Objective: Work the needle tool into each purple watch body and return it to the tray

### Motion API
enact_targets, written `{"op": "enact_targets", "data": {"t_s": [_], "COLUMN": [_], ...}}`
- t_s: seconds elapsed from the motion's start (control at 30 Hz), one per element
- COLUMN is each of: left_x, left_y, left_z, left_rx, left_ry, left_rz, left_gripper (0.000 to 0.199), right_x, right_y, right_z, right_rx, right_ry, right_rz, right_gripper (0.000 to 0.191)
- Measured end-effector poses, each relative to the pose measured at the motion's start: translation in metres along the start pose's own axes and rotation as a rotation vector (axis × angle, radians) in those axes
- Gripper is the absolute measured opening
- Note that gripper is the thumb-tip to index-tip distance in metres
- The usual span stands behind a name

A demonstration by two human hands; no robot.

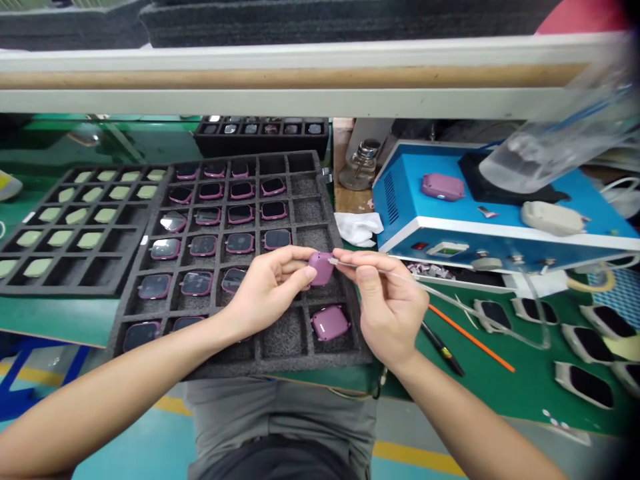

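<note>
My left hand (273,283) pinches a purple smartwatch case (321,268), its plain back side toward me. My right hand (387,303) grips the end of a clear thin tube (440,293), and the tube's pale tip meets the upper right edge of the case. Both hands are over a dark foam tray (283,333) with square compartments. Purple smartwatches (203,245) with black screens lie in many of them. Another purple case (330,323), back side up, rests in a compartment below my hands.
At the right stands a blue machine (500,230) carrying a purple case (443,187), a beige case and a clear container. Several beige watches (584,385), an orange stick (473,339) and a black pen lie on the green table. A second foam tray (105,287) is on the left.
</note>
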State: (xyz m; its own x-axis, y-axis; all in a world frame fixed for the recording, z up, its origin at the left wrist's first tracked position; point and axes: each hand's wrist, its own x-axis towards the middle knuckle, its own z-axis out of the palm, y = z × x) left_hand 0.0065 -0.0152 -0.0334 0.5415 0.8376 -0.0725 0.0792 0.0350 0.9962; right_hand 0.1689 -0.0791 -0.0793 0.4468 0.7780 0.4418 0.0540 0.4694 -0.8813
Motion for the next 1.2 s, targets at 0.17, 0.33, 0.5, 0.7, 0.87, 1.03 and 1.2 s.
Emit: {"op": "enact_targets", "data": {"t_s": [0.17, 0.33, 0.5, 0.7, 0.87, 1.03, 1.2], "left_x": [-0.0009, -0.0015, -0.0008, -0.0006, 0.0011, 0.0026, 0.0031], "left_y": [0.0002, 0.0002, 0.0, 0.0006, 0.0029, 0.0063, 0.0067], "left_z": [0.0004, 0.0003, 0.0004, 0.0001, -0.0001, 0.0006, -0.0004], "left_rx": [-0.005, -0.015, -0.036, -0.068, -0.064, -0.048, -0.009], "left_ry": [0.007, 0.016, 0.009, -0.004, 0.029, 0.023, 0.043], "left_rz": [0.015, 0.028, 0.035, 0.024, 0.018, 0.019, 0.017], "left_gripper": [0.032, 0.031, 0.032, 0.035, 0.033, 0.032, 0.034], "right_x": [-0.0002, 0.0, -0.0001, 0.0013, 0.0043, 0.0045, 0.0056], "right_y": [0.0005, 0.0003, 0.0001, 0.0018, 0.0025, 0.004, 0.0055], "right_z": [0.0004, 0.0005, 0.0011, 0.0025, 0.0034, 0.0031, 0.0045], "right_rx": [-0.006, -0.012, 0.038, 0.064, 0.093, 0.105, 0.138], "right_ry": [0.004, 0.01, 0.0, -0.002, -0.011, -0.011, -0.011], "right_rz": [0.015, 0.011, 0.0, -0.006, 0.001, 0.007, 0.004], "right_gripper": [0.013, 0.014, 0.014, 0.014, 0.015, 0.015, 0.014]}}
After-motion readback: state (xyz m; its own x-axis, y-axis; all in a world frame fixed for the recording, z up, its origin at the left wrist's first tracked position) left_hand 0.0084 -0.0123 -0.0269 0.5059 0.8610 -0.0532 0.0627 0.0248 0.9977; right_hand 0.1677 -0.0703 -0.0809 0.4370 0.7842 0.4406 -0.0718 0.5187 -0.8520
